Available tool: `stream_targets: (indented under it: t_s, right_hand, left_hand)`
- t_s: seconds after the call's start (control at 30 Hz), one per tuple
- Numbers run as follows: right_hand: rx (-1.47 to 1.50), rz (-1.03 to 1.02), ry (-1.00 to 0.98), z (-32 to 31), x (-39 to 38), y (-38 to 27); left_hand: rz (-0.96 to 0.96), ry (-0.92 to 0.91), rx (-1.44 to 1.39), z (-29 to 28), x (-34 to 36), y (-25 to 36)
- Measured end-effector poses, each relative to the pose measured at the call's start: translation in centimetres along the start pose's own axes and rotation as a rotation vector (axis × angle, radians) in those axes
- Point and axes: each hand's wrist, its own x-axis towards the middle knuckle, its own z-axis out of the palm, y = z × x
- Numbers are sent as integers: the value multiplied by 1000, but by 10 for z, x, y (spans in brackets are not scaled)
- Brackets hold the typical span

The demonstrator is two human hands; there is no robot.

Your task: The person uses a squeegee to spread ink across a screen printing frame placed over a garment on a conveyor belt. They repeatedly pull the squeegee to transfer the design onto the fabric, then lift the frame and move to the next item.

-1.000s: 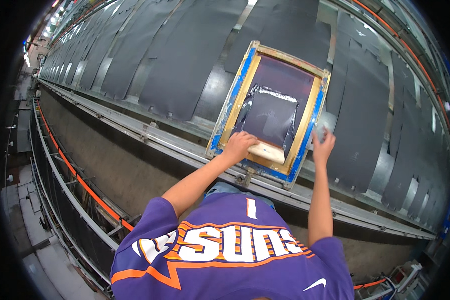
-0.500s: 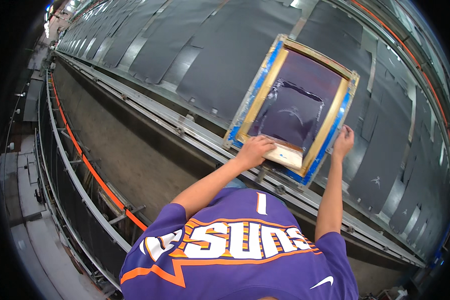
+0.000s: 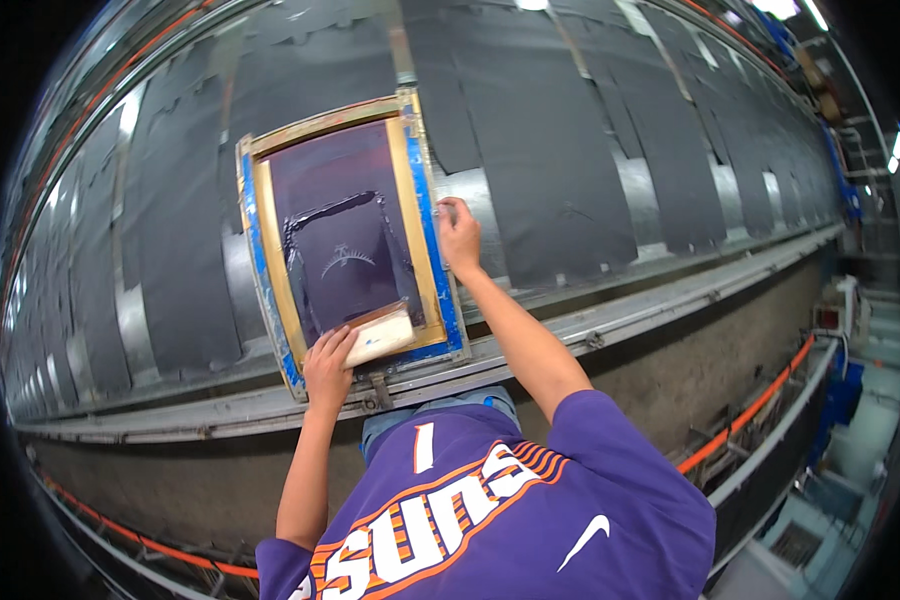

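A screen frame (image 3: 253, 235) of gold and blue-taped edges lies on the long bench, with dark purple mesh (image 3: 320, 165) inside, a glossy band of ink round a pale fine motif (image 3: 348, 258). My left hand (image 3: 330, 365) grips a squeegee (image 3: 380, 332) with a pale wooden handle at the frame's near end. My right hand (image 3: 455, 235) is at the frame's right outer edge, its fingers curled on that edge.
Dark sheets (image 3: 555, 180) lie in rows along the metal bench, with silvery strips between. A metal rail (image 3: 680, 300) runs along its near edge, above a grey floor (image 3: 650, 370). An orange cable (image 3: 745, 410) follows a lower rack. Lamps show at upper right.
The view has swung, so the frame sits further left and more upright in the picture. My right hand has come up to the frame's edge; my left hand stays on the squeegee.
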Motion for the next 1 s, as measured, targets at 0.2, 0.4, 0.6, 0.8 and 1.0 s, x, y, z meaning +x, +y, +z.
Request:
stream_targets:
  t_s: [0.2, 0.4, 0.6, 0.8, 1.0]
  right_hand:
    - [-179, 117, -7, 11, -4, 12]
    - [-716, -122, -287, -16, 10, -5]
    - [-577, -540, -681, 33, 24, -109]
    - [-629, -588, -505, 65, -14, -55]
    - [-663, -541, -619, 22, -94, -62]
  left_hand:
    - [29, -60, -36, -3, -28, -12]
    - [14, 63, 52, 11, 36, -45]
    - [-83, -126, -170, -30, 179, -94]
    - [-112, -13, -98, -5, 156, -80]
    - [-15, -2, -64, 8, 73, -63]
